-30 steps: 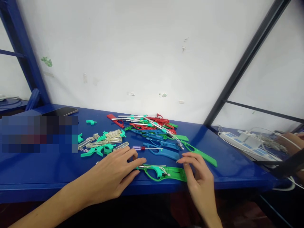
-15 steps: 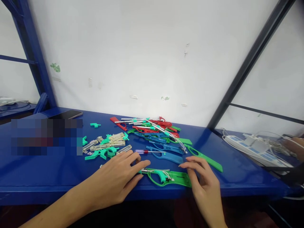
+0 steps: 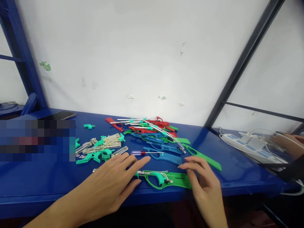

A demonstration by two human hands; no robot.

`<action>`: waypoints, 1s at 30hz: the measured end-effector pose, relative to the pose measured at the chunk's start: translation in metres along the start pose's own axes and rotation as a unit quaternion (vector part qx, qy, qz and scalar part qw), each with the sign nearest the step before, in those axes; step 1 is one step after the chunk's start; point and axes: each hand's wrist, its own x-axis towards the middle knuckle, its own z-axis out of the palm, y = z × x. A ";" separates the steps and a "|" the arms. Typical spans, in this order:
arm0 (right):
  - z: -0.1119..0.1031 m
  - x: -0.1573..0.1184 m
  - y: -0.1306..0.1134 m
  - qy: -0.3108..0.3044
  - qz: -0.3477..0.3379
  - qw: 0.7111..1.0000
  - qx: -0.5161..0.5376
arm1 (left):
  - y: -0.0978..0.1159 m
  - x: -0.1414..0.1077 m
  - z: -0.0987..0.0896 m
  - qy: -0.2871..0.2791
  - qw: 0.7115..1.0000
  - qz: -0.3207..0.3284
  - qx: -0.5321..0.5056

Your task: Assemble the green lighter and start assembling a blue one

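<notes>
In front of me at the table edge lies a green lighter half-shell (image 3: 179,179), its open side up. A teal trigger (image 3: 159,178), thin white wires and a metal tube (image 3: 141,173) sit in it. My left hand (image 3: 116,179) hovers over the tube end, thumb and forefinger parted around it; the hand hides the rest of the tube. My right hand (image 3: 205,180) is at the shell's right end, fingers loosely stretched, thumb side against or just beside the shell. Behind the shell lie a screwdriver (image 3: 139,153) with a clear purple and red handle and a blue lighter shell (image 3: 169,158).
Red, blue and green lighter shells with metal tubes (image 3: 152,126) are heaped at the back. Clear fuel tanks (image 3: 111,139) and teal triggers (image 3: 95,156) lie left. A green shell piece (image 3: 204,158) lies right. A power strip (image 3: 247,148) and another person's hand (image 3: 287,144) are far right.
My left forefinger and thumb have spread apart at the tube, and the hand has drawn slightly left. My right hand has stayed nearly still. The view has turned slightly right.
</notes>
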 end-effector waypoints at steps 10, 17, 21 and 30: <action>0.001 0.000 -0.003 0.006 0.003 1.000 0.004 | 0.000 0.001 0.000 0.005 1.000 0.003 0.008; 0.000 0.001 0.000 -0.006 -0.016 1.000 -0.012 | 0.000 0.003 -0.001 0.001 1.000 0.007 -0.005; 0.000 0.001 0.001 -0.007 -0.028 0.999 -0.018 | 0.001 0.004 -0.002 0.001 1.000 0.006 -0.014; 0.002 -0.002 0.001 -0.014 -0.040 0.999 -0.030 | 0.004 0.003 -0.010 -0.027 1.000 0.011 -0.011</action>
